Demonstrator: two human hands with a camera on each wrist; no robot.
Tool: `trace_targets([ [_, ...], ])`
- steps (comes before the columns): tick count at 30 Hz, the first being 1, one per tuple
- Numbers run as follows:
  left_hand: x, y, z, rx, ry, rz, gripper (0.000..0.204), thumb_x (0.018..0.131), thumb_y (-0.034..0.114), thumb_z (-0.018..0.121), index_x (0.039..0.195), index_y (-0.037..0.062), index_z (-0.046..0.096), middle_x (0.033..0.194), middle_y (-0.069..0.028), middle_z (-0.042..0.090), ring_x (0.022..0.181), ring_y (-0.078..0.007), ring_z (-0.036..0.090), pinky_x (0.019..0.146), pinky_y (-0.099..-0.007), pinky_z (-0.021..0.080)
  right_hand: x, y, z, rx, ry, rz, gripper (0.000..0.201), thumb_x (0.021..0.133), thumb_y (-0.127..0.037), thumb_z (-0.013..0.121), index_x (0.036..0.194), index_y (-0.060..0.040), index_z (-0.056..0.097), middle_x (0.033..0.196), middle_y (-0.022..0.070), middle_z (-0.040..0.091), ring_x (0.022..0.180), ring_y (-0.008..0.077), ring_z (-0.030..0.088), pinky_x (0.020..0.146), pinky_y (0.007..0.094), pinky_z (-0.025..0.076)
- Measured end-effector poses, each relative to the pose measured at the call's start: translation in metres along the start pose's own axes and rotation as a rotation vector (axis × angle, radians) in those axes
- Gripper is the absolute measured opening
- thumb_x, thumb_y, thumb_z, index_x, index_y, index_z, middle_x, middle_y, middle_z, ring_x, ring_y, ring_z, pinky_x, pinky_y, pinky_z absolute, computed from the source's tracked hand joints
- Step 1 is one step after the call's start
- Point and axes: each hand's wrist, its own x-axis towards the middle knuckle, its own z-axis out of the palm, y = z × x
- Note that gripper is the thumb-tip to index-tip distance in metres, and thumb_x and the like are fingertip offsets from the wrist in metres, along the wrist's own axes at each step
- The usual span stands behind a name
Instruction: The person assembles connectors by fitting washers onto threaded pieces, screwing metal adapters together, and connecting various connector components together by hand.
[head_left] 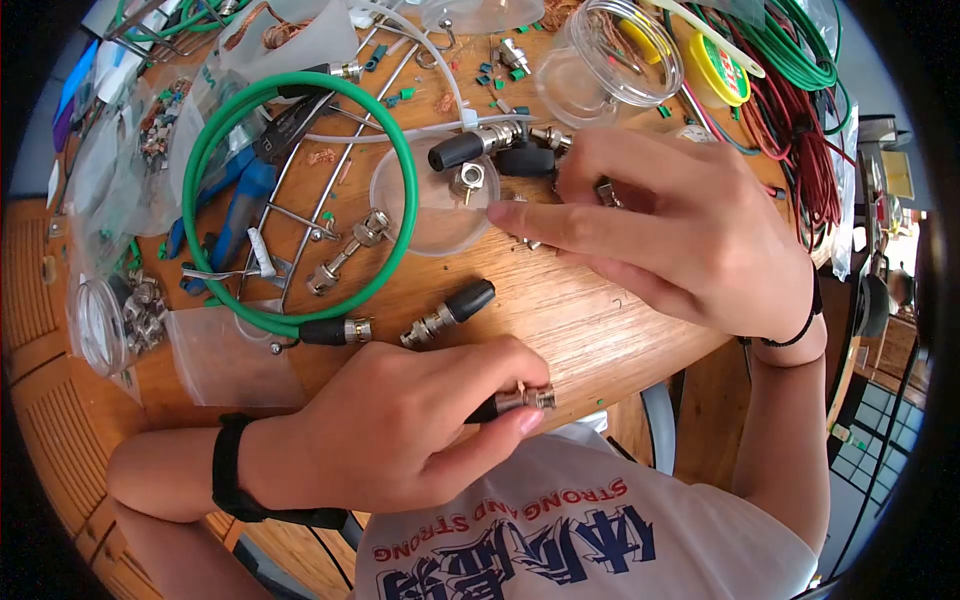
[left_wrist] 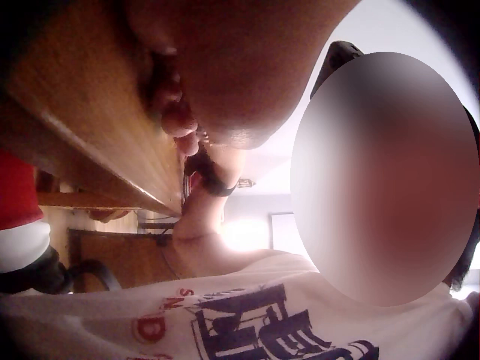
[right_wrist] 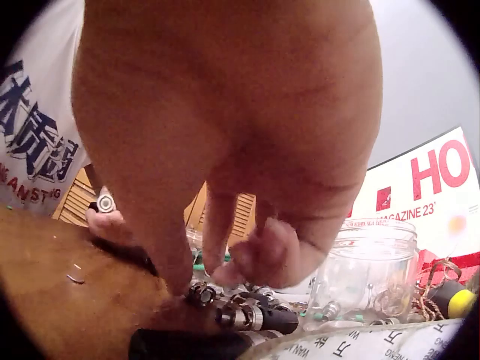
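Observation:
In the head view the left hand [head_left: 410, 425] pinches a metal connector with a black sleeve [head_left: 524, 399] between thumb and index finger, above the table's near edge. The right wrist view shows that connector's round end [right_wrist: 105, 203]. In the head view the right hand [head_left: 690, 230] reaches palm down over loose metal connectors, its index finger extended beside a small angled connector [head_left: 468, 180] on a clear round lid [head_left: 400, 215]. Another connector [head_left: 608, 192] shows between its fingers; whether they touch it is unclear. One more black-sleeved connector [head_left: 447, 312] lies between the hands.
A green cable loop [head_left: 190, 190] lies over a wire rack at the left, near blue-handled pliers [head_left: 240, 205] and plastic bags. Behind the right hand are a clear jar [head_left: 610, 75], a yellow tub [head_left: 722, 70], and coiled green and red wires [head_left: 810, 170].

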Motion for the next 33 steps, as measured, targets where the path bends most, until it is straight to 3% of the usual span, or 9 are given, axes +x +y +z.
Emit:
trace_targets([
  [1, 0.0, 0.0, 0.0, 0.0, 0.002, -0.001, 0.017, 0.093, 0.009, 0.071, 0.109, 0.002, 0.066, 0.083, -0.0069, 0.071, 0.063, -0.0157, 0.068, 0.055, -0.0292, 0.052, 0.001, -0.001, 0.0, -0.012, -0.069, 0.018, 0.029, 0.082, -0.018, 0.077, 0.109, -0.0079, 0.077, 0.09, 0.0049, 0.058, 0.068, 0.0229, 0.059, 0.057, 0.0357, 0.046],
  [3, 0.0, -0.002, 0.0, -0.036, 0.047, 0.005, 0.019, 0.098, 0.005, 0.062, 0.116, 0.0002, 0.059, 0.083, -0.008, 0.068, 0.059, -0.0141, 0.064, 0.054, -0.0289, 0.048, 0.0, 0.002, 0.004, -0.02, -0.039, 0.003, 0.029, 0.082, -0.018, 0.077, 0.11, -0.0081, 0.077, 0.091, 0.0047, 0.059, 0.069, 0.0226, 0.06, 0.058, 0.0353, 0.047],
  [10, -0.002, 0.001, -0.005, -0.155, 0.032, -0.018, 0.017, 0.1, 0.005, 0.046, 0.113, -0.003, 0.05, 0.075, -0.0078, 0.056, 0.057, -0.0162, 0.057, 0.056, -0.0323, 0.045, 0.001, -0.002, -0.001, -0.009, -0.037, 0.035, 0.026, 0.084, -0.016, 0.076, 0.108, -0.0075, 0.075, 0.102, 0.006, 0.064, 0.075, 0.0236, 0.063, 0.064, 0.0363, 0.051],
  [18, -0.002, -0.001, -0.012, -0.222, -0.101, -0.024, 0.02, 0.095, 0.018, 0.051, 0.1, -0.0004, 0.054, 0.076, -0.0091, 0.053, 0.057, -0.0253, 0.056, 0.055, -0.0342, 0.044, 0.001, 0.0, -0.004, 0.002, -0.09, -0.007, 0.021, 0.084, -0.012, 0.075, 0.102, -0.0029, 0.071, 0.106, 0.0086, 0.069, 0.088, 0.0292, 0.071, 0.068, 0.0367, 0.056],
  [22, -0.003, -0.002, -0.014, -0.245, -0.106, -0.046, 0.021, 0.093, 0.02, 0.051, 0.099, -0.0002, 0.054, 0.076, -0.0087, 0.053, 0.056, -0.0251, 0.055, 0.056, -0.0341, 0.044, 0.001, -0.002, 0.0, 0.048, -0.101, -0.01, 0.023, 0.082, -0.012, 0.075, 0.104, -0.0032, 0.07, 0.106, 0.0089, 0.069, 0.089, 0.0302, 0.071, 0.068, 0.0403, 0.058],
  [25, -0.002, -0.005, -0.013, -0.257, -0.091, 0.023, 0.018, 0.093, 0.018, 0.052, 0.1, 0.0012, 0.054, 0.075, -0.0068, 0.053, 0.056, -0.0203, 0.054, 0.054, -0.0327, 0.042, 0.0, -0.002, -0.001, 0.035, -0.124, -0.024, 0.026, 0.08, -0.011, 0.075, 0.105, -0.0036, 0.07, 0.107, 0.0091, 0.068, 0.088, 0.0307, 0.071, 0.066, 0.0417, 0.058],
  [28, -0.001, 0.0, -0.014, -0.221, -0.118, -0.024, 0.015, 0.093, 0.015, 0.061, 0.098, 0.0032, 0.054, 0.071, -0.0031, 0.051, 0.052, -0.0134, 0.05, 0.049, -0.0291, 0.038, -0.001, -0.002, -0.001, 0.064, -0.152, -0.014, 0.029, 0.079, -0.01, 0.075, 0.106, -0.0034, 0.07, 0.109, 0.0095, 0.068, 0.086, 0.0313, 0.07, 0.065, 0.0412, 0.058],
  [30, -0.001, 0.002, -0.007, -0.132, -0.048, -0.04, 0.02, 0.089, 0.011, 0.072, 0.097, 0.0048, 0.055, 0.064, 0.0015, 0.049, 0.048, -0.0078, 0.046, 0.045, -0.0263, 0.034, -0.002, -0.003, 0.0, 0.065, -0.145, -0.015, 0.03, 0.078, -0.01, 0.075, 0.107, -0.0033, 0.069, 0.109, 0.0099, 0.068, 0.084, 0.0315, 0.07, 0.064, 0.0411, 0.058],
  [33, 0.001, 0.004, -0.005, -0.085, -0.017, -0.044, 0.024, 0.085, 0.009, 0.079, 0.094, 0.0055, 0.056, 0.058, 0.0041, 0.047, 0.044, -0.0062, 0.044, 0.043, -0.0258, 0.033, -0.002, -0.002, -0.001, 0.069, -0.145, -0.014, 0.031, 0.077, -0.01, 0.075, 0.107, -0.003, 0.069, 0.109, 0.0107, 0.067, 0.082, 0.032, 0.069, 0.064, 0.0411, 0.057],
])
